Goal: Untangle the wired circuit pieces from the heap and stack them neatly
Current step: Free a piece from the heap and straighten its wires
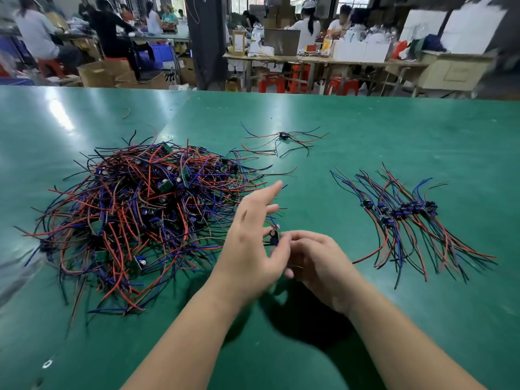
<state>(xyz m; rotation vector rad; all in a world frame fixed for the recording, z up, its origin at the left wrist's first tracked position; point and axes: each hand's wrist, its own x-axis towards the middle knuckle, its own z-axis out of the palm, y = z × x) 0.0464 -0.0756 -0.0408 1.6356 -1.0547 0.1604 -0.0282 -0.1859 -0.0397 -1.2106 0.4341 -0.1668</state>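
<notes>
A big tangled heap (146,212) of small circuit boards with red, blue and black wires lies on the left of the green table (365,130). On the right, a sorted stack (408,218) of pieces lies with wires aligned. One small circuit piece (274,237) sits between my two hands, just right of the heap. My right hand (315,263) pinches this piece with curled fingers. My left hand (253,243) is beside it with fingers spread and straight, its thumb near the piece. The piece's wires are mostly hidden behind my hands.
A lone wired piece (282,135) lies apart at the back centre of the table. A stray bit of wire (126,113) lies at the far left. Beyond the table's far edge are workbenches, cardboard boxes, red stools and several seated people.
</notes>
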